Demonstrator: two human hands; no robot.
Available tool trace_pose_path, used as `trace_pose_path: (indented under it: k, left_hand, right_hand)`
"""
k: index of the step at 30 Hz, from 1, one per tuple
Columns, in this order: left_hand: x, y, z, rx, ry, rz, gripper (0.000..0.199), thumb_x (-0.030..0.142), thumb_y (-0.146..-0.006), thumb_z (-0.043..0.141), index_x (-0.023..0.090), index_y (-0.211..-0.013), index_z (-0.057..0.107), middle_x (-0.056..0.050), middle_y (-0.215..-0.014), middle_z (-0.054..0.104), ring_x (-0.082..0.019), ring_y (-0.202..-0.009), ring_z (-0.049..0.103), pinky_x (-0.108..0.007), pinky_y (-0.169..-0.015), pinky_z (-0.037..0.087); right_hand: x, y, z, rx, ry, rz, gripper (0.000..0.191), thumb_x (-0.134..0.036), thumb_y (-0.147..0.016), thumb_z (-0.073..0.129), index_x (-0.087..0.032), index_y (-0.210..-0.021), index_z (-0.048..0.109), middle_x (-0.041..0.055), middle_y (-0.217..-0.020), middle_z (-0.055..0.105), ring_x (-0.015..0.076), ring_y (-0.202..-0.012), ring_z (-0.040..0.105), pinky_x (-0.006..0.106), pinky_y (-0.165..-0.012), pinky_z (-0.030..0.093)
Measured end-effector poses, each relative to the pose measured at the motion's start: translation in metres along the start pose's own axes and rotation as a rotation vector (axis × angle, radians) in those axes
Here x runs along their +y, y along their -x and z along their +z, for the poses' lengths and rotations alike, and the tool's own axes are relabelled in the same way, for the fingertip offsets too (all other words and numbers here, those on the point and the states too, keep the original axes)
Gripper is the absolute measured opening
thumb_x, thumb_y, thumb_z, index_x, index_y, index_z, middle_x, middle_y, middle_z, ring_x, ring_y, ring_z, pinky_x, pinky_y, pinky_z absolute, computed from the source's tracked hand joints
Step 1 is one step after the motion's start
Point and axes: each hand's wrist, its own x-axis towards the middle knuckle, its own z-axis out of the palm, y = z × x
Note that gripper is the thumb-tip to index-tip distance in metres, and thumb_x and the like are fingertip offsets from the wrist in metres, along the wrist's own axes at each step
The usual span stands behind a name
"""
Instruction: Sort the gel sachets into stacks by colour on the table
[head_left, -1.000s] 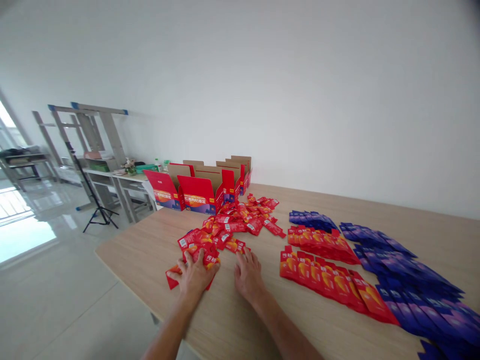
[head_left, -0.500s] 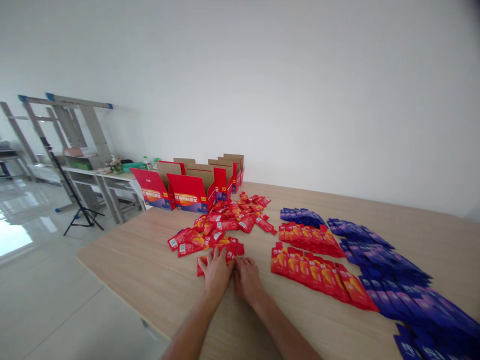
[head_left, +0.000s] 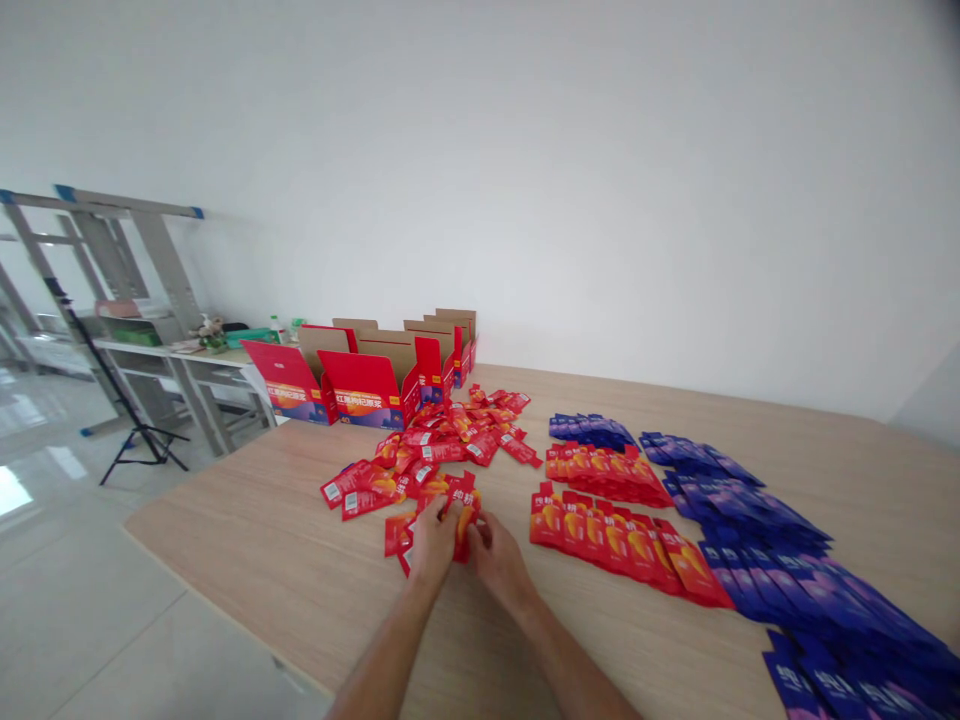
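Between my hands a red sachet (head_left: 466, 497) with an orange fruit print stands partly raised at the near end of a loose pile of red sachets (head_left: 442, 448). My left hand (head_left: 435, 545) is closed on its left side, fingers curled over it. At its right edge, my right hand (head_left: 496, 560) grips with thumb and fingers curled together. More red sachets lie under and beside my left hand. To the right, red sachets (head_left: 619, 535) lie in overlapping rows. How many sachets my hands hold is hidden.
Open red cartons (head_left: 367, 385) stand at the table's back left. Rows of blue sachets (head_left: 802, 590) cover the right side. The wooden table (head_left: 247, 530) has its left edge above the floor. A black tripod (head_left: 142, 440) and side desks stand beyond, and a white wall behind.
My fingers have gone from lying over the sachets to gripping one, which is now tilted up between both hands. The view has turned slightly to the right.
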Motion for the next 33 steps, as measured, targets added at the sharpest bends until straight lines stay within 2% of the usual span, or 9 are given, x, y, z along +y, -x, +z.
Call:
trace_pose_path:
  k: [2,4,7,9,12,20,26,30,33]
  left_hand:
    - [-0.002,0.002,0.006,-0.008,0.126,-0.025,0.033,0.048,-0.081,0.060,0.018,-0.068,0.056,0.004,-0.064,0.055,-0.012,-0.060,0.047,-0.023,-0.059,0.035]
    - [0.000,0.003,0.010,-0.075,0.253,-0.076,0.031,0.046,-0.077,0.065,0.018,-0.068,0.054,0.005,-0.063,0.053,-0.010,-0.058,0.047,-0.022,-0.056,0.036]
    - [0.008,0.001,0.011,-0.249,0.449,-0.186,0.031,0.045,-0.070,0.071,0.017,-0.076,0.060,0.003,-0.068,0.060,-0.012,-0.060,0.054,-0.023,-0.058,0.041]
    - [0.013,-0.004,0.011,-0.313,0.504,-0.243,0.036,0.050,-0.069,0.072,0.016,-0.080,0.064,0.001,-0.068,0.063,-0.013,-0.059,0.056,-0.024,-0.057,0.042]
    - [0.016,-0.012,0.013,-0.294,0.461,-0.264,0.040,0.054,-0.066,0.073,0.016,-0.074,0.065,0.002,-0.061,0.060,-0.012,-0.054,0.054,-0.022,-0.052,0.038]
    - [0.002,-0.012,0.027,-0.276,0.476,-0.198,0.034,0.045,-0.070,0.073,0.017,-0.064,0.055,0.007,-0.055,0.048,-0.007,-0.049,0.041,-0.019,-0.048,0.029]
    - [0.004,-0.007,0.031,-0.283,0.518,-0.224,0.032,0.046,-0.072,0.072,0.017,-0.073,0.059,0.006,-0.060,0.052,-0.008,-0.052,0.044,-0.020,-0.050,0.033]
    - [0.001,-0.007,0.031,-0.263,0.544,-0.269,0.039,0.053,-0.072,0.070,0.017,-0.068,0.055,0.006,-0.058,0.051,-0.008,-0.050,0.042,-0.020,-0.048,0.030]
    - [-0.001,-0.009,0.031,-0.230,0.501,-0.230,0.042,0.054,-0.071,0.070,0.017,-0.065,0.052,0.007,-0.056,0.046,-0.007,-0.049,0.038,-0.020,-0.046,0.027]
  right_hand:
    - [-0.005,0.002,-0.005,0.024,-0.026,0.033,0.037,-0.044,-0.094,0.044,-0.015,-0.106,0.064,0.0069,-0.084,0.072,0.0199,-0.072,0.067,0.028,-0.065,0.050]
    - [-0.005,0.004,-0.011,0.063,-0.029,0.048,0.034,-0.043,-0.092,0.046,-0.016,-0.096,0.066,0.0067,-0.082,0.071,0.0198,-0.071,0.065,0.027,-0.063,0.048]
    - [0.000,0.007,-0.019,0.060,-0.069,0.042,0.031,-0.040,-0.091,0.047,-0.017,-0.095,0.067,0.0066,-0.089,0.072,0.0197,-0.078,0.066,0.027,-0.070,0.048]
    - [0.003,0.009,-0.023,0.026,-0.068,0.043,0.029,-0.038,-0.091,0.046,-0.018,-0.094,0.067,0.0056,-0.089,0.072,0.0193,-0.080,0.066,0.027,-0.071,0.047]
    - [0.006,0.011,-0.025,0.007,-0.002,0.061,0.026,-0.034,-0.090,0.046,-0.018,-0.086,0.067,0.0038,-0.083,0.071,0.0185,-0.076,0.064,0.025,-0.067,0.044]
    - [0.010,0.008,-0.032,-0.006,0.125,0.193,0.018,-0.026,-0.081,0.050,-0.018,-0.069,0.060,-0.0002,-0.065,0.062,0.0144,-0.062,0.053,0.024,-0.055,0.031]
    - [0.014,0.006,-0.039,-0.010,0.102,0.219,0.017,-0.027,-0.079,0.051,-0.018,-0.068,0.060,-0.0006,-0.064,0.061,0.0138,-0.061,0.052,0.024,-0.055,0.030]
    - [0.015,0.007,-0.038,-0.010,0.059,0.239,0.019,-0.030,-0.081,0.051,-0.017,-0.072,0.063,-0.0007,-0.064,0.062,0.0133,-0.059,0.051,0.024,-0.054,0.031]
    - [0.013,0.007,-0.036,-0.003,0.075,0.244,0.022,-0.032,-0.082,0.052,-0.017,-0.070,0.063,-0.0010,-0.062,0.061,0.0127,-0.058,0.050,0.024,-0.053,0.030]
